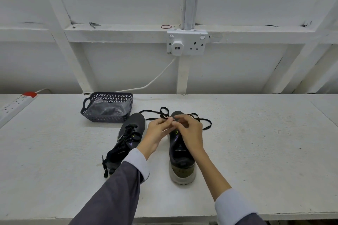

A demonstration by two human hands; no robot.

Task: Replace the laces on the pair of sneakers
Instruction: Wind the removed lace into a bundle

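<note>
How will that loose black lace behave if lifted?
Probably floppy: the black lace lies in slack loops on the table beyond the unlaced sneaker. Likely light, so it would trail and could snag. Left hand and right hand pinch it, suggesting a fingertip grip works.

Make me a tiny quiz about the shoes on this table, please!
1. True or false: the left hand and the right hand both pinch the black lace above the toe of the right sneaker.
2. What lies in the basket? A) a clear plastic bag B) a sneaker C) scissors
3. How many things are plugged into the wall socket?
Key: 1 true; 2 A; 3 one, a white plug.
</note>
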